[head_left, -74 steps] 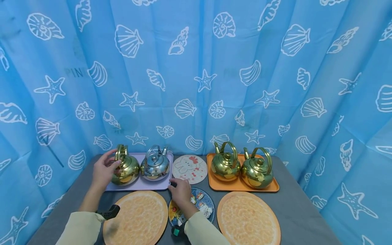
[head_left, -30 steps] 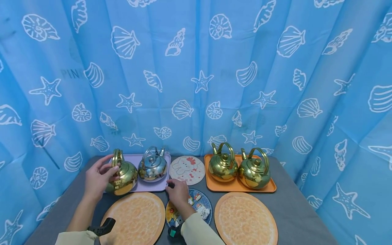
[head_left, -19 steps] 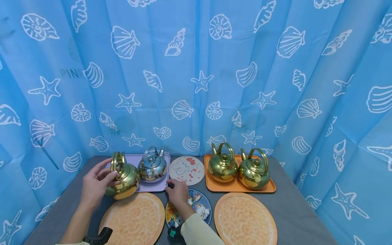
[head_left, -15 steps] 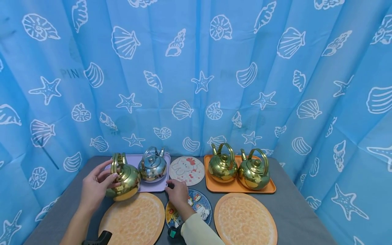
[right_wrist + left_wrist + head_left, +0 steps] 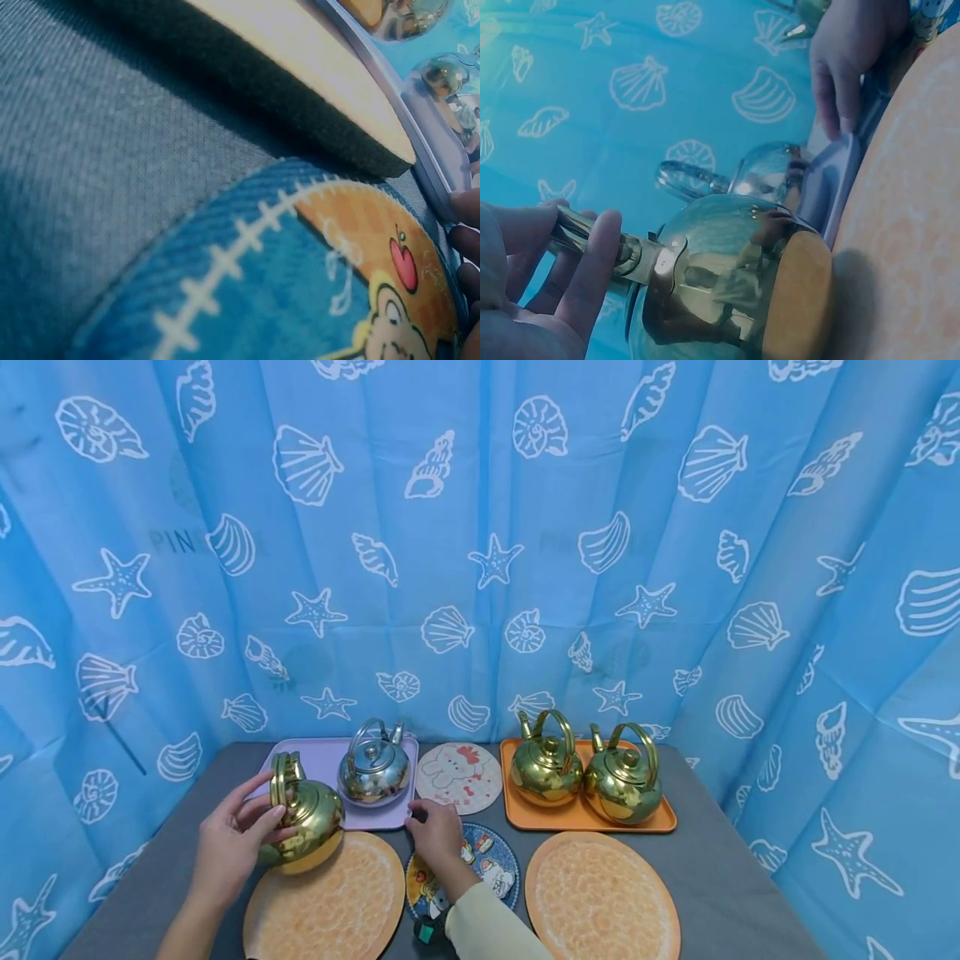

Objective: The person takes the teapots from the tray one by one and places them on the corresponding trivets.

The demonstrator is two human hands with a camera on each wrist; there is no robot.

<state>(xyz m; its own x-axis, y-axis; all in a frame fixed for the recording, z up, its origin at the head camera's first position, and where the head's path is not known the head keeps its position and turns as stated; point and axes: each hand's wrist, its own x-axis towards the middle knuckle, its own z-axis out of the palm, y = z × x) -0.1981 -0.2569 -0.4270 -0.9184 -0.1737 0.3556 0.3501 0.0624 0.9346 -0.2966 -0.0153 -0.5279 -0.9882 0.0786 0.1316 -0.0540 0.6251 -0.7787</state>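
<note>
A gold kettle (image 5: 318, 817) hangs by its upright handle from my left hand (image 5: 228, 852), fingers and thumb wrapped round the handle. It is close over the far edge of the left round, bread-patterned mat (image 5: 330, 902), and its shadow falls on the mat in the left wrist view. Behind it, a silver kettle (image 5: 375, 774) stands on the right half of a lilac tray (image 5: 318, 758). My right hand (image 5: 438, 837) pinches that tray's near right corner, thumb on the rim (image 5: 442, 199) in the right wrist view.
Two more gold kettles (image 5: 546, 772) stand on an orange tray (image 5: 525, 818) at the right. Between the trays lies a rabbit-patterned round mat (image 5: 457, 777). A blue cartoon mat (image 5: 506, 852) lies under my right forearm, and another bread-patterned mat (image 5: 603, 897) beside it. A blue curtain (image 5: 480, 568) closes the back.
My left hand has lifted the gold kettle off the lilac tray's left half and brought it towards me, over the near mat. The right hand has stayed at the tray's corner.
</note>
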